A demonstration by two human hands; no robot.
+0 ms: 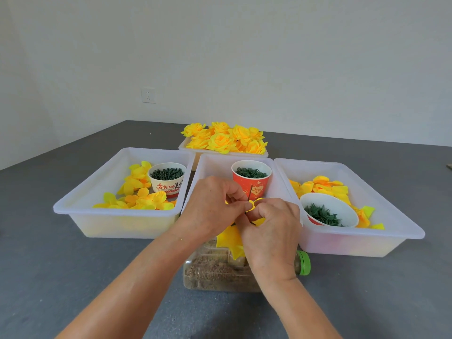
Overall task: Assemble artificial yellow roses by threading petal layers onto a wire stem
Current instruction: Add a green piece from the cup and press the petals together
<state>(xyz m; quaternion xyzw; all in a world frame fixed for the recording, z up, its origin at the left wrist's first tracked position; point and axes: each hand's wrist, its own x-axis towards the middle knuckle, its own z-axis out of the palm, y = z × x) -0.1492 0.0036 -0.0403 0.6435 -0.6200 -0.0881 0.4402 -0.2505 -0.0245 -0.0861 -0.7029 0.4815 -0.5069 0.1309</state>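
Over the near edge of the middle tray (215, 160), both hands meet with fingers curled in tight: the left hand (210, 206) pinches a thin dark wire stem (250, 194) that pokes up between the fingertips, and the right hand (271, 231) pinches a yellow petal layer (231, 237), most of which hangs below the knuckles. To my eye the layer is being threaded on, so the wire wants holding steady and upright while the petal's centre hole (hidden behind the fingers) is found and slid along without creasing the fabric. Stem and petal sit between the two hands, just in front of the red cup (252, 182), above a sand-filled bottle (220, 267) lying on the table (73, 277). Finished roses (225, 138) fill the far tray.
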